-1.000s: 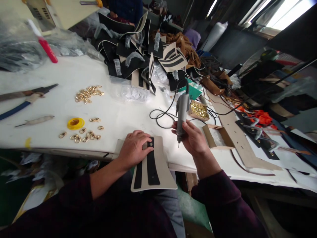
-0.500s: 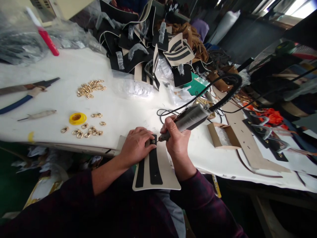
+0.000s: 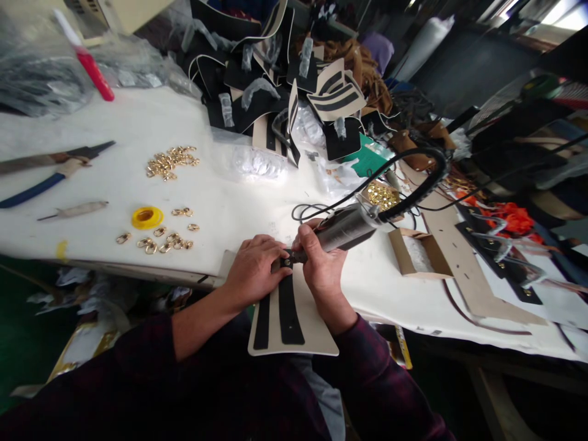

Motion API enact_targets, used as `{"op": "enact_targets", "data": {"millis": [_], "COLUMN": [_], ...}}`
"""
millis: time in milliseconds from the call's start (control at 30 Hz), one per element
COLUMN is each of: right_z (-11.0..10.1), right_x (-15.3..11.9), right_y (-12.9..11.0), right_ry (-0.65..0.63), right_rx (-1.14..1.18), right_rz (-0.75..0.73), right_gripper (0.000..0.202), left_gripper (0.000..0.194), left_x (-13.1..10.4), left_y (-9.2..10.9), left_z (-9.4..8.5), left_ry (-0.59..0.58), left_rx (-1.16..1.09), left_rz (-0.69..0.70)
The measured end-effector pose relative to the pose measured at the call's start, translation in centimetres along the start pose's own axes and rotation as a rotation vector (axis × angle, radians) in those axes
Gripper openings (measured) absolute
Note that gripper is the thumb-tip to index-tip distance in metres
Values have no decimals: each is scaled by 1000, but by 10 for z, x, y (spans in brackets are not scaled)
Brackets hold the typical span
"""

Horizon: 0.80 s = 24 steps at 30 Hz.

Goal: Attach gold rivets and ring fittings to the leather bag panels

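My right hand [image 3: 324, 266] is wrapped round a grey metal electric screwdriver [image 3: 348, 228] with a thick black cord. Its tip points left and down and meets the small metal fastener [image 3: 287, 262] near the top end of a black strip [image 3: 290, 318]. That strip lies on a beige panel [image 3: 316, 334] with a second black strip beside it; the panel slopes from the table edge towards my lap. My left hand [image 3: 257, 269] grips the panel's upper part, thumb and fingers closed about the fastener. The fingers hide part of the strips.
Gold clasps [image 3: 172, 162], a yellow tape roll [image 3: 147, 217], pliers [image 3: 59, 162] and an awl [image 3: 76, 210] lie left. Behind are piled black-and-beige panels [image 3: 337, 101]. On the right stand a box of gold fasteners [image 3: 382, 196] and an open cardboard box [image 3: 418, 254].
My right hand has brought the screwdriver left, so its tip has gone from beside the fastener onto it. My left hand keeps its hold on the panel. The view has shifted slightly.
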State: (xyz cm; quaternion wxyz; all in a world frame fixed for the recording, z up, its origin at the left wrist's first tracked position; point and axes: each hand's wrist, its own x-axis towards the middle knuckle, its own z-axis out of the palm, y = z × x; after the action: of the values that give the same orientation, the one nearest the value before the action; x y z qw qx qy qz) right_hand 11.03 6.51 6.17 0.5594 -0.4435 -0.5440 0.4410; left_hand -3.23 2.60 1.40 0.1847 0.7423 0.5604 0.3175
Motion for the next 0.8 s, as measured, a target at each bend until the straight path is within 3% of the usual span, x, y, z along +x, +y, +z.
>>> {"op": "enact_targets", "data": {"millis": [133, 800], "right_z": [3, 0], "right_x": [0, -3], "right_y": [-1, -9], "right_ry": [34, -80], "right_rx": [23, -29], "right_rz": [-9, 28], "right_gripper": [29, 34], "left_gripper": [26, 26], "left_x": [0, -1], "left_y": [0, -1], "left_z": [0, 1], "left_ry": [0, -2], "left_rx": [-1, 23], "left_rz": [8, 17]}}
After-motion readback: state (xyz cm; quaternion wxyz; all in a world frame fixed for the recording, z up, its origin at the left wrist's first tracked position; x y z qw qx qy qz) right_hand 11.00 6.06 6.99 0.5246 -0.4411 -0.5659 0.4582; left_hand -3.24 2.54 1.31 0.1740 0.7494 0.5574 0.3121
